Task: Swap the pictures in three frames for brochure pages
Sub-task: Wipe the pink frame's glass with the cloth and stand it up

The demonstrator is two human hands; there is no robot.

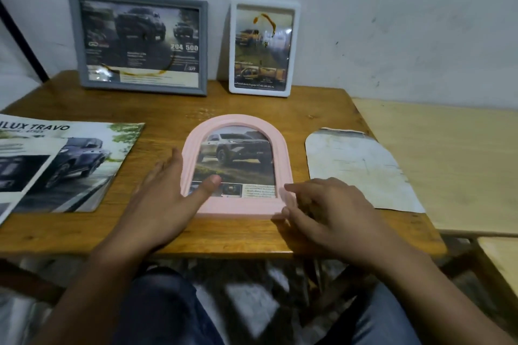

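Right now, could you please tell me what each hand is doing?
Left hand: open, thumb resting on the pink frame.
Right hand: fingers loosely curled at the frame's corner, gripping nothing.

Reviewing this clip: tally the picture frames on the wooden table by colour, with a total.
Grey rectangular frame, leaning on the wall: 1
White rectangular frame, leaning on the wall: 1
Pink arched frame, flat on the table between both hands: 1
Total: 3 frames, each showing a truck brochure page.

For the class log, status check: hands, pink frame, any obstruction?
Left hand open, thumb on pink arched plastic frame. Right hand open at its lower right corner. Frame flat on wooden table, brochure page inside. Nothing obstructing.
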